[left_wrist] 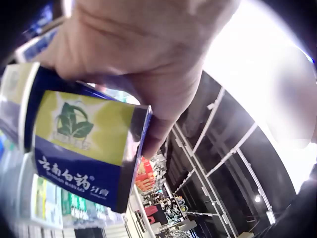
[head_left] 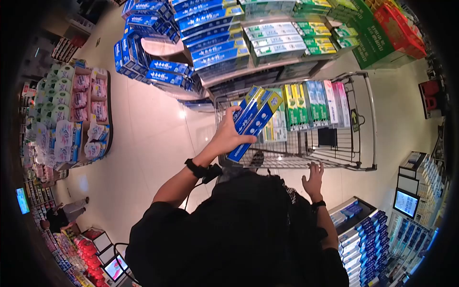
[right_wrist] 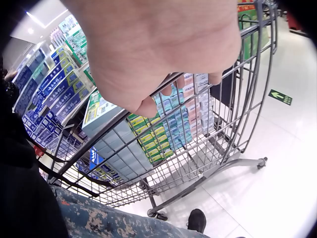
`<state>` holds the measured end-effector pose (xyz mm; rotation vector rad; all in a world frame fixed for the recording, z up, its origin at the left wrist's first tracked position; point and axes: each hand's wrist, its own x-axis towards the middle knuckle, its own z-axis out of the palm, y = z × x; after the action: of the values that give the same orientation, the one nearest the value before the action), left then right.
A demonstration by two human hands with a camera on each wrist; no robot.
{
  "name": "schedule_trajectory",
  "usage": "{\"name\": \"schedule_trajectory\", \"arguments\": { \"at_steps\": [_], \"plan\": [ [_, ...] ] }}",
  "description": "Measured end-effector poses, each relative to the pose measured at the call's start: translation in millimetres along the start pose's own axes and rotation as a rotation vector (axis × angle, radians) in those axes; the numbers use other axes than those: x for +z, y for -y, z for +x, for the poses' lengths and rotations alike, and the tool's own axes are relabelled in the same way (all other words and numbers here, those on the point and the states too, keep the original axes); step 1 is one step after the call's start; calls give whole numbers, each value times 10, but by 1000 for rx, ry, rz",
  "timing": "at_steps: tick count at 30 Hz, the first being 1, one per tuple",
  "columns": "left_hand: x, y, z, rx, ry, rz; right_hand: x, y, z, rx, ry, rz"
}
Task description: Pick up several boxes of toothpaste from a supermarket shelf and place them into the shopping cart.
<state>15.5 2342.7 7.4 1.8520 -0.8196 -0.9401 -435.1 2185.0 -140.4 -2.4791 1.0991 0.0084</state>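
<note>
Blue toothpaste boxes with yellow ends [head_left: 256, 117] are gripped together by the left hand [head_left: 226, 136], over the left end of the wire cart [head_left: 330, 160]. In the left wrist view the hand [left_wrist: 143, 49] spans the boxes [left_wrist: 84, 144], its thumb and fingers on their sides. Inside the cart stand rows of green-yellow boxes [head_left: 296, 107], blue-green boxes [head_left: 317, 103] and pink-white boxes [head_left: 337, 103]. The right hand [head_left: 313, 182] is by the cart's near rail, fingers spread; in the right wrist view the hand [right_wrist: 158, 54] is over the rail, contact unclear.
Shelves of blue boxes [head_left: 215, 52] and green-white boxes [head_left: 275, 40] stand beyond the cart. A rounded display of packaged goods [head_left: 71, 115] is at the left, blue box stacks [head_left: 366, 248] at the lower right. Another person [head_left: 64, 214] is at the far left.
</note>
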Motion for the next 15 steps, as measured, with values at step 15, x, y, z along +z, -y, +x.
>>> {"name": "schedule_trajectory", "arguments": {
  "at_steps": [15],
  "plan": [
    [1142,1638,966,-757,-500,398,-306,20,145,-46,124,-3]
  ]
}}
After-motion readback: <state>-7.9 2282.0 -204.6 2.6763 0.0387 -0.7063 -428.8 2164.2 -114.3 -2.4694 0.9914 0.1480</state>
